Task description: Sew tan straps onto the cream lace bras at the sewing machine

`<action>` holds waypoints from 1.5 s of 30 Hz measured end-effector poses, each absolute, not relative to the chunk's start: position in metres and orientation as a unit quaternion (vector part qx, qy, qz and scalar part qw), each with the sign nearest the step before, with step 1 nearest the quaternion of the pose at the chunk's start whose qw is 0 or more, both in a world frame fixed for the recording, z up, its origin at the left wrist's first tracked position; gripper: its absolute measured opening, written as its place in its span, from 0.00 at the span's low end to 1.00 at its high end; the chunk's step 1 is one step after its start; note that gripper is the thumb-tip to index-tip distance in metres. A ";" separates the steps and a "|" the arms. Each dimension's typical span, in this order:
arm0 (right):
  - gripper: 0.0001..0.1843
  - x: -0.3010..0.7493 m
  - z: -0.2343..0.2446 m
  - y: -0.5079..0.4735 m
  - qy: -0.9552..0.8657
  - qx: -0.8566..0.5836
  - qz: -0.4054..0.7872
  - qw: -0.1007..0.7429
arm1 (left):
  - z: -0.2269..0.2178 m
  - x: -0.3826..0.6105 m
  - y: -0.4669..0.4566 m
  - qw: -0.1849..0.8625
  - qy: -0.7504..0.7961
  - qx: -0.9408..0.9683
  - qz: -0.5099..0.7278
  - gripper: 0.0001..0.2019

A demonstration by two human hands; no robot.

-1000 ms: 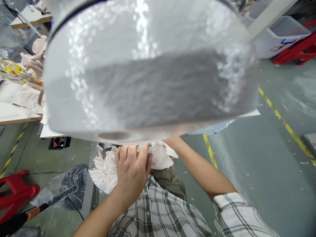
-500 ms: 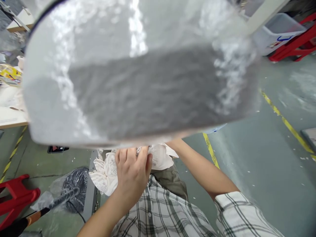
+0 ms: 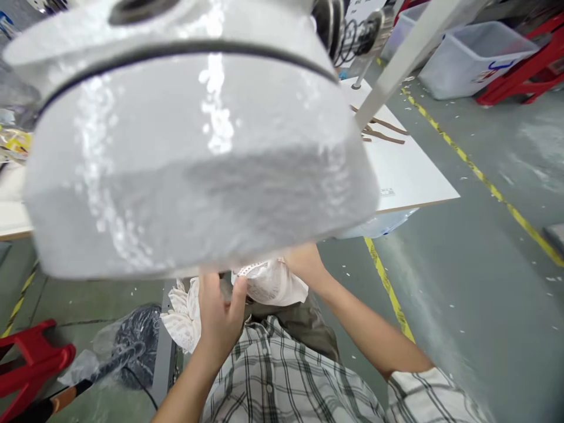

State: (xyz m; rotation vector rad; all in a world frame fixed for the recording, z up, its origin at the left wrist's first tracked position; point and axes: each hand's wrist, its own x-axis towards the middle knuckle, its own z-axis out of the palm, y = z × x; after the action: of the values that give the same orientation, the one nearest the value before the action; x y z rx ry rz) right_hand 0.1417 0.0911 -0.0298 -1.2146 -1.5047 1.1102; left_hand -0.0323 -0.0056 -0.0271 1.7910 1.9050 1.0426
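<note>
Behind the casing [image 3: 198, 194], left hand [image 3: 220, 320], right hand [image 3: 307, 267] and lace [image 3: 273, 286] half-hidden, fingers' [image 3: 210, 286] hold unclear

Sewing workshop: machine [image 3: 198, 200], lace fabric [image 3: 273, 285]

The white table [image 3: 409, 176] bears brown strips [image 3: 384, 136], possibly fabric.

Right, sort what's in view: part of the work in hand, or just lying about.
Work in hand, apparently:
- white lace fabric by both hands
- pale machine head

Lying about, seemingly:
- brown strips
- clear plastic tub
</note>
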 end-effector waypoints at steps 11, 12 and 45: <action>0.16 0.146 -0.048 0.057 -0.604 -0.472 0.462 0.446 | -0.034 -0.039 0.011 0.408 0.647 0.517 0.384 0.20; 0.15 0.145 -0.047 0.056 -0.608 -0.470 0.459 0.446 | -0.034 -0.040 0.011 0.407 0.650 0.516 0.382 0.20; 0.22 0.275 -0.100 0.020 -0.511 -0.698 0.386 0.321 | -0.035 0.008 -0.037 0.434 0.580 0.636 0.267 0.18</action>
State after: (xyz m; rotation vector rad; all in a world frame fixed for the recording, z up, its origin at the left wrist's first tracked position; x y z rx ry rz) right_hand 0.2753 0.0197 -0.1004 -1.8342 -1.3418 1.0144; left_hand 0.0084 -0.0369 -0.0348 1.5835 1.4449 0.6654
